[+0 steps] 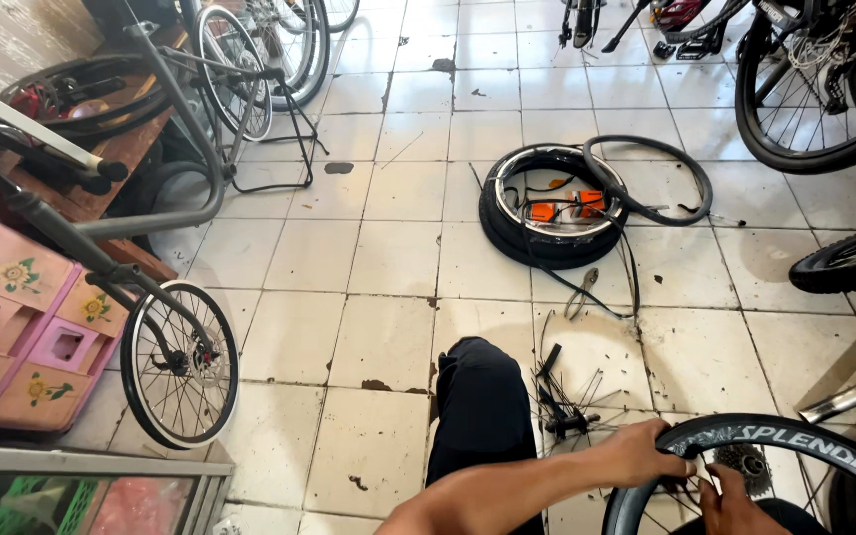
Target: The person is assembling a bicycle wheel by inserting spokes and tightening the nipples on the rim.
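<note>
At the lower right of the tiled floor point(388, 248), a black rim point(804, 443) is gripped at its upper edge by the left hand point(646, 451), fingers curled over it. The right hand point(730, 505) is seen just inside the rim, beside the sprocket point(740, 461); whether it is clenched on anything cannot be told. A dark-clad knee point(478, 396) is noted left of the hands, with loose spokes point(567, 396) just beside it. Farther off, a tyre point(552, 203) holding orange parts point(567, 206) lies flat, an inner tube point(651, 178) touching it. A small wheel point(180, 362) is seen at the left.
</note>
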